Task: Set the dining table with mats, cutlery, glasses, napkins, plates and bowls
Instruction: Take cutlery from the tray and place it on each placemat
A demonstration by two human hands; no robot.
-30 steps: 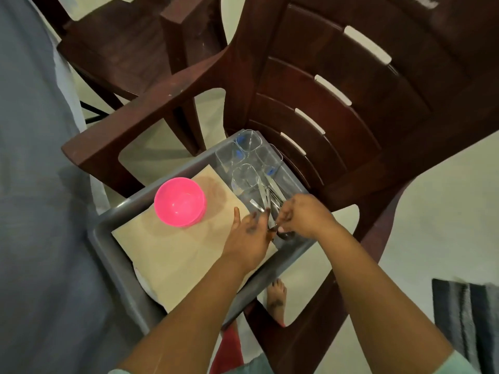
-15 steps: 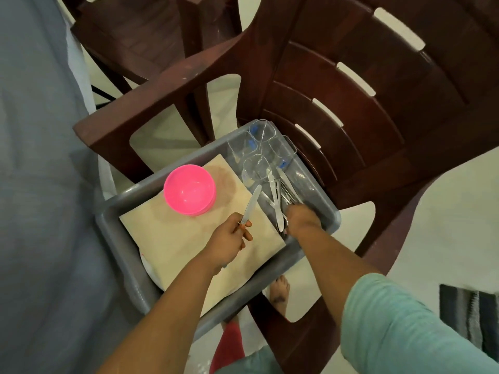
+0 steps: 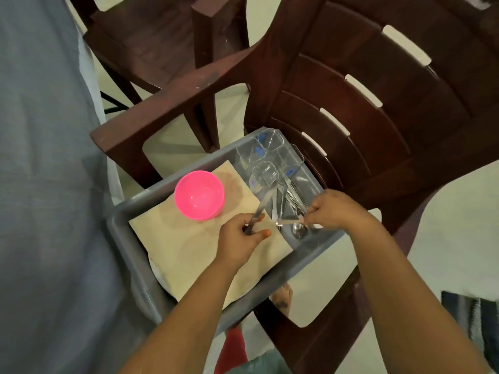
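Observation:
A grey plastic bin [image 3: 127, 228] sits on the seat of a dark brown chair [image 3: 364, 109]. Inside lie a beige mat [image 3: 189, 244], a pink bowl [image 3: 199, 195] on top of it, several clear glasses [image 3: 266, 163] at the far end and loose metal cutlery [image 3: 293, 201]. My left hand [image 3: 240, 242] grips a table knife [image 3: 263, 203] by its handle, blade pointing away. My right hand [image 3: 334, 210] pinches another piece of cutlery [image 3: 287, 222] low in the bin, beside a spoon [image 3: 299, 230]. A white plate edge [image 3: 155, 271] shows under the mat.
A table under a grey cloth [image 3: 46, 184] fills the left side. A second brown chair [image 3: 151, 41] stands beyond the bin. My bare foot [image 3: 282, 298] shows on the pale floor below the chair arm. A striped rug [image 3: 472, 317] lies at the right edge.
My left hand took a knife out of the cutlery pile and holds it over the mat. My right hand dipped into the cutlery and has now lifted a piece towards the left hand.

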